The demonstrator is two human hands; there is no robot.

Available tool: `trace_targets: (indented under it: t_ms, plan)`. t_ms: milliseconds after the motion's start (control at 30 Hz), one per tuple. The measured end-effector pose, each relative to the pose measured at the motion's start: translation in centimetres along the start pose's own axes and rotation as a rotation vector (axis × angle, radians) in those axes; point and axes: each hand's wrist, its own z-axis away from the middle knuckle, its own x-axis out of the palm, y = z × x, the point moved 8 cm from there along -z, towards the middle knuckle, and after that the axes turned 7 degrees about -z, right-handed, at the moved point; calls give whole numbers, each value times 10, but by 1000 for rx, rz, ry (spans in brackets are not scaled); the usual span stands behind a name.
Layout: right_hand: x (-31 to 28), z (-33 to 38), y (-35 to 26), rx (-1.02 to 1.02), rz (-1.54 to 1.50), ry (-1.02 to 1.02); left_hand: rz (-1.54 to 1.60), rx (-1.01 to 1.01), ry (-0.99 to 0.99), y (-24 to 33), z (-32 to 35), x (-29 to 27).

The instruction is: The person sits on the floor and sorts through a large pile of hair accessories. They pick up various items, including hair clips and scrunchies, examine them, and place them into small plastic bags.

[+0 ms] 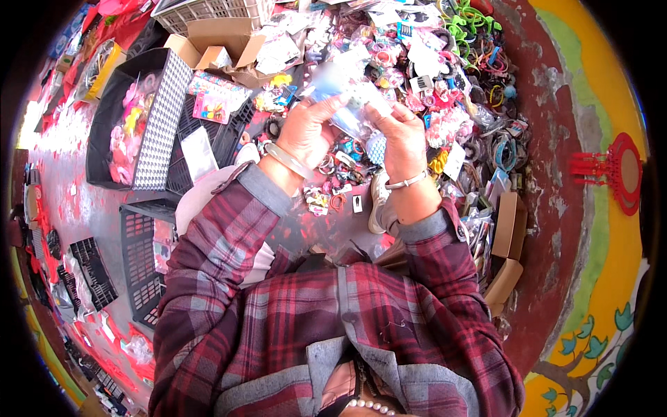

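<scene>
**Two hands hold a clear little bag over a heap of hair things**

The person's left hand (306, 132) and right hand (401, 139) are both up in front of the plaid shirt (326, 306). Together they hold a small clear plastic bag (351, 104). The left hand's fingers are curled around the left side of the bag. The right hand pinches the right side of it with its fingertips. The bag is shiny and a bit blurry, so what is inside is hard to tell.

The bag sits just above a big heap of hair clips and bands (445, 90), which spreads out behind it and to its right. Green loops (469, 21) lie at the far top of that heap.

To the left of the bag lies a black basket with pink and yellow things (132, 118) in it. A pink card of small clips (212, 104) lies between that basket and the bag. Open cardboard boxes (222, 42) sit up and to the left of the bag. An empty-looking black tray (142, 257) lies down and far to the left of the bag, near the left sleeve.

Each wrist has a silver bangle (288, 160) on it.
</scene>
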Motion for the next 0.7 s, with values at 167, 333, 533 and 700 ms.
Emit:
trace_targets:
  t_ms: [167,333,533,700]
  plan:
    - [-1,-1,10,72,-155,36,193,40,132,11,-12,-30]
    - [35,12,46,273,-133,-120,343,99,183,16,-18,-27]
    - [57,0,37,15,-333,-183,277,62,104,0,-15,-4]
    - [47,1,4,-65,-236,-93,102,-99,15,-13,-4,10]
